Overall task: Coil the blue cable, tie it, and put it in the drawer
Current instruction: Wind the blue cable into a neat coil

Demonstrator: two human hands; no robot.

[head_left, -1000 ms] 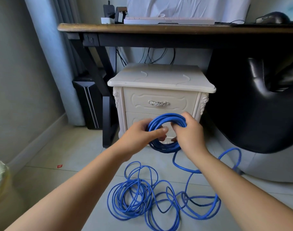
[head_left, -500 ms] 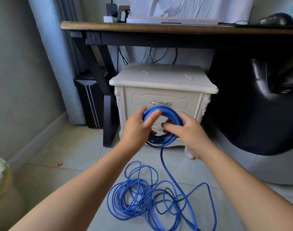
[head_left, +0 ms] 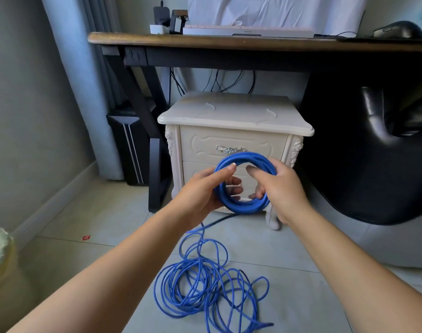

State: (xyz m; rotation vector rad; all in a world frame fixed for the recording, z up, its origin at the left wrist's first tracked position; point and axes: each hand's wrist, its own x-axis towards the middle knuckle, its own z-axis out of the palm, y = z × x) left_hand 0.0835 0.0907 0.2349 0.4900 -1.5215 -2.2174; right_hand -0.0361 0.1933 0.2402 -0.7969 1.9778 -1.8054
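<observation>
Blue cable point(head_left: 243, 209) is half coiled: the left hand point(head_left: 200, 193) grips the ring at 9 o'clock, the right hand point(head_left: 286, 188) curls round it at 3. The tangle point(head_left: 188, 292) on the floor point(head_left: 294, 292) at 6 o'clock could knot and snag, dragging wraps loose. The drawer point(head_left: 231, 140) behind seems closed; a black chair point(head_left: 361, 164) crowds 3 o'clock.

Smooth blue cable point(head_left: 241, 207), glossy black chair point(head_left: 373, 164), wooden desktop point(head_left: 229, 42)

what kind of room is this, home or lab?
Most likely a home study or bedroom corner: a wooden desk with a keyboard and mouse on it, a cream nightstand standing below it, and a padded black chair at the right.
</observation>
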